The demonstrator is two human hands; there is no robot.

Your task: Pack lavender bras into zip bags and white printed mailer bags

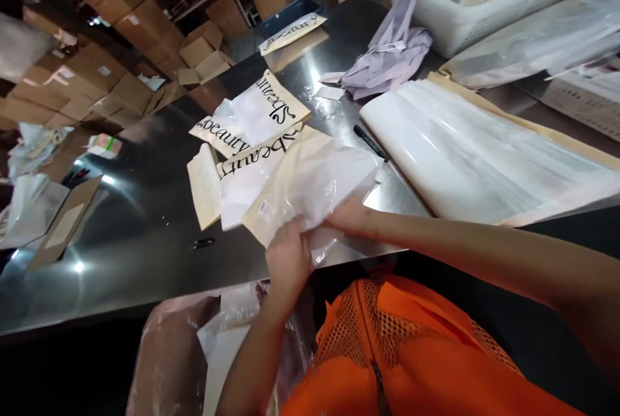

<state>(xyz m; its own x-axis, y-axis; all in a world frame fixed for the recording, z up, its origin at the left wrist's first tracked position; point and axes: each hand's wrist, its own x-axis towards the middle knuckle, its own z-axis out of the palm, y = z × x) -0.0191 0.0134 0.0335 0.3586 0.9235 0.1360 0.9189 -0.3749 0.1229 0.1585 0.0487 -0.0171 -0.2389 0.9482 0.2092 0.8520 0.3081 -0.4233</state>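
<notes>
We pinch the clear-wrapped packet (314,177) at its seven o'clock with our left hand (289,253); our right hand (352,216) sits at four o'clock, fingers hidden beneath, its grip impossible to tell; printed packets (264,112) lie at eleven, a black marker (371,143) at two.

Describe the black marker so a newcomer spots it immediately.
Start with the shiny metal table, then find the wide pile of glossy plastic sheets on its right side. The black marker lies beside that pile's left edge. Unlike the small dark tool near the table's front edge, it is longer and bears pale lettering.
</notes>
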